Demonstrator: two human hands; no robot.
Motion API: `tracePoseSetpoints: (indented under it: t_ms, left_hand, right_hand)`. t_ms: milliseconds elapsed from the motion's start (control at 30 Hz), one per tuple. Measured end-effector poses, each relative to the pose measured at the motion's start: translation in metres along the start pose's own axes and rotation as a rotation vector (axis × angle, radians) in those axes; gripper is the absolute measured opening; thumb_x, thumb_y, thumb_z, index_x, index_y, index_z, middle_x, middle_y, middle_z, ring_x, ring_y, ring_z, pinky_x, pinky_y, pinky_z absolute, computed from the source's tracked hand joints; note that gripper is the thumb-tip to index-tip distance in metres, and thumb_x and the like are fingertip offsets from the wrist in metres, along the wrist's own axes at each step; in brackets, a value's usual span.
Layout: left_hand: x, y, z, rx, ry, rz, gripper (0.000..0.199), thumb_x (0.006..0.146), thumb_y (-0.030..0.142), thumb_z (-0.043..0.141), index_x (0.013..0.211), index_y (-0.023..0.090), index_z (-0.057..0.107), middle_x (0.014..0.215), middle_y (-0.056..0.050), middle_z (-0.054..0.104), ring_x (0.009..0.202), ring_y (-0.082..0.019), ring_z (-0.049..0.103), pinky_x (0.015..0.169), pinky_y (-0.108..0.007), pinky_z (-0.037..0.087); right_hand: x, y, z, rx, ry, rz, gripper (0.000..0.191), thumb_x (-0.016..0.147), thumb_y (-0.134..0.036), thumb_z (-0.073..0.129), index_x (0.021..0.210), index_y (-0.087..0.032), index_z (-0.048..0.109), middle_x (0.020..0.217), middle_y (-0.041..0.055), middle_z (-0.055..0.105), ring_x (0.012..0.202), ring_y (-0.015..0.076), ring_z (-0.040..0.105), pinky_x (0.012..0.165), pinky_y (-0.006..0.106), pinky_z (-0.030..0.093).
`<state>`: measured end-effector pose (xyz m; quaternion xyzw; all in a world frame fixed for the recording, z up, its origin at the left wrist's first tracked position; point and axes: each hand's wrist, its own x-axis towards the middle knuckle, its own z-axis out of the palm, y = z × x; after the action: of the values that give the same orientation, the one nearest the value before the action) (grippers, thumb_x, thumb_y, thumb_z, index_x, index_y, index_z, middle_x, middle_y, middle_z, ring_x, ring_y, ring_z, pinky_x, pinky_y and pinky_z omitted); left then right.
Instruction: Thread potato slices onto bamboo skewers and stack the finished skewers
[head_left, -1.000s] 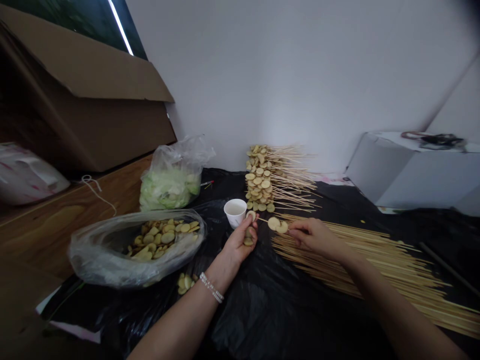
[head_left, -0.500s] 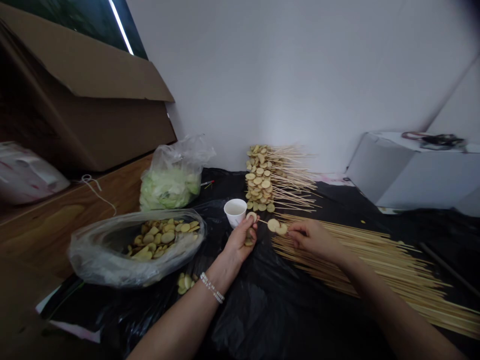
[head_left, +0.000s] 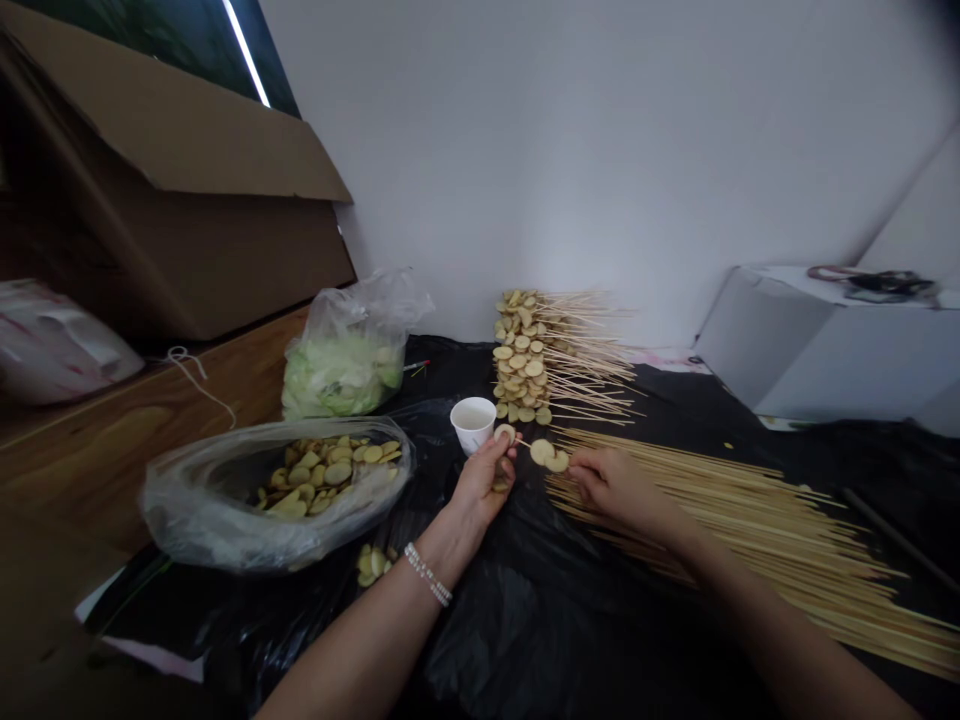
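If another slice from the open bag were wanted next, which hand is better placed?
Probably the left hand: it's nearer the open bag, while the right hand is across by the loose sticks.

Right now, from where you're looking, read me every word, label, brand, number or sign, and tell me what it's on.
No text is readable.
Cup: faint marks, too small to read.
White object at far left: reddish marks, too blurred to tell if they're letters.
Skewers, white box: no lettering that I can see.
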<state>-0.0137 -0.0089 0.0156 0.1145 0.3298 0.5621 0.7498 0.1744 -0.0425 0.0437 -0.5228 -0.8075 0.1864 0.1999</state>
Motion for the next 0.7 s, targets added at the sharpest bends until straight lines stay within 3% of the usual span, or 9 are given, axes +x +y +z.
tracePoseSetpoints:
  t_ms: [200,433,700]
  left_hand:
    - [-0.0045,-0.0008,0.0039,0.04,0.047,0.031,0.007,0.08,0.003,0.059,0.082,0.009,0.062,0.075,-0.003,0.065,0.048,-0.002,0.054,0.037,-0.007,0.041]
    - [-0.0036,-0.0032,0.0036,0.086,0.024,0.034,0.004,0.078,0.005,0.063,0.079,0.009,0.063,0.072,-0.002,0.063,0.048,-0.002,0.054,0.036,-0.006,0.04]
    - [-0.0005,0.0014,-0.0003,0.03,0.003,-0.064,0.012,0.075,0.01,0.068,0.083,0.012,0.061,0.072,-0.002,0.062,0.048,-0.004,0.056,0.034,-0.008,0.04]
  right_hand:
    - [-0.0007,0.0002,0.0077,-0.143,0.127,0.02,0.026,0.087,-0.02,0.037,0.072,-0.018,0.058,0.07,0.0056,0.063,0.063,0.0146,0.052,0.061,0.025,0.031]
    - [-0.002,-0.0056,0.003,0.071,0.005,0.031,0.028,0.081,-0.019,0.041,0.054,-0.019,0.049,0.056,0.0006,0.055,0.055,0.0122,0.046,0.056,0.024,0.03]
    - [-0.0017,-0.0024,-0.0007,-0.016,0.053,0.017,0.027,0.084,-0.02,0.039,0.064,-0.017,0.058,0.061,0.0023,0.059,0.057,0.0131,0.048,0.058,0.025,0.03]
